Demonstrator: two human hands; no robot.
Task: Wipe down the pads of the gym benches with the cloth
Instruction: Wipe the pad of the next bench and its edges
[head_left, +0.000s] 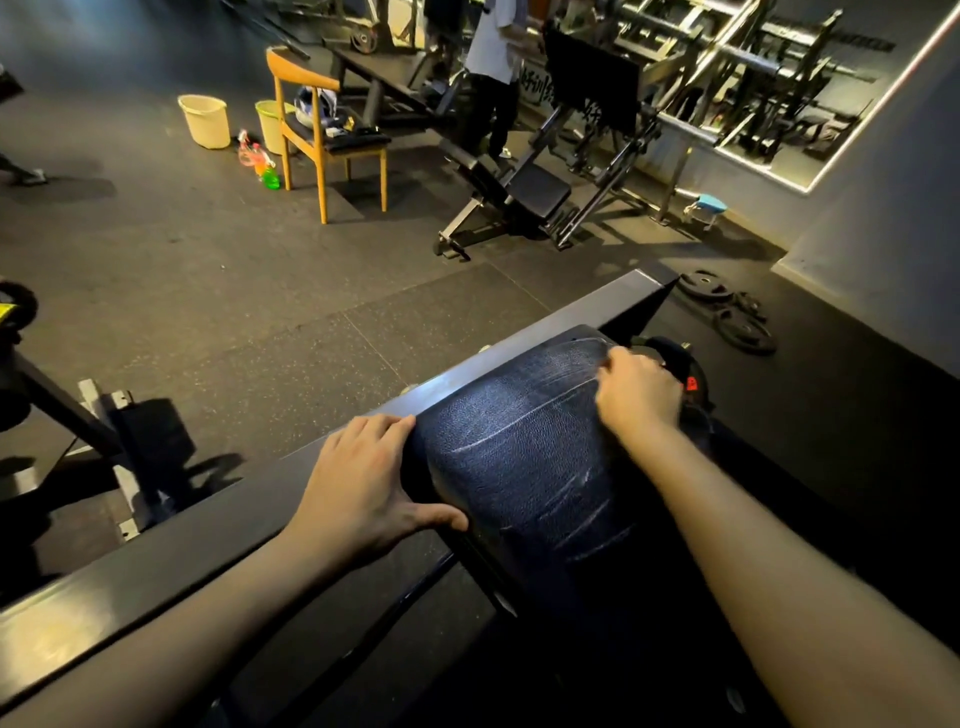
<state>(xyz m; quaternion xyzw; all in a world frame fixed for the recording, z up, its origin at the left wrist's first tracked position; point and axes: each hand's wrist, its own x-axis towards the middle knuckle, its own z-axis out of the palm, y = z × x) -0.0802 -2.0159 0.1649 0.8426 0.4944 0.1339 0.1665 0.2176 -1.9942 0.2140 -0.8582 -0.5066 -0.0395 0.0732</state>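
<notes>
A dark speckled rubber floor (260, 312) spreads out beyond the left hand (363, 488). Well ahead of that hand, a wooden chair (332, 140), a cream bucket (205, 120), a green bucket (270, 124) and spray bottles (260, 161) sit on it. Just past the right hand (639, 395), two weight plates (745, 330) lie flat on it. Under the left hand, a black beam (208, 535) carries the pad (519, 452).

Dim gym interior. Light comes from the left, throwing shadows rightward across the floor (260, 270). Pale glare streaks the dark pad (519, 441). The right hand (639, 395) is slightly motion-blurred. The picture's edges bow, wide-angle.
</notes>
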